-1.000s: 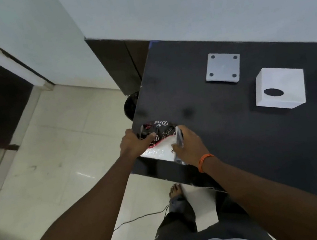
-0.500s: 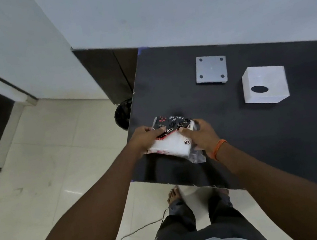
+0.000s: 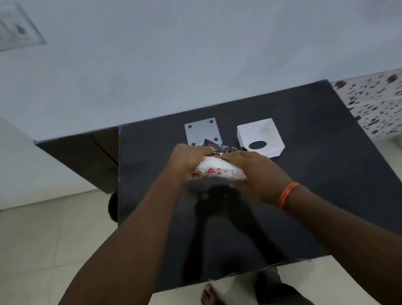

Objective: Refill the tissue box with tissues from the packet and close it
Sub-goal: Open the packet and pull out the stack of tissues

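Note:
I hold a tissue packet (image 3: 217, 167) above the middle of the black table (image 3: 332, 183). The packet has clear plastic with black and red print, and white tissues show inside. My left hand (image 3: 186, 158) grips its left end and my right hand (image 3: 253, 170), with an orange band at the wrist, grips its right side. A white cube tissue box (image 3: 260, 134) with a dark oval hole on its near face sits just right of the packet. The box's flat white lid plate (image 3: 201, 130), with a hole in each corner, lies behind my hands.
A pale wall rises behind the table, with a switch plate (image 3: 6, 29) at the upper left. A dark cabinet (image 3: 81, 159) stands left of the table. A speckled surface (image 3: 388, 99) adjoins the table's right side. Tiled floor and my feet lie below the near edge.
Both hands carried the packet from the table's near left corner toward its middle, close to the box and plate. The camera swung right and now faces the table squarely.

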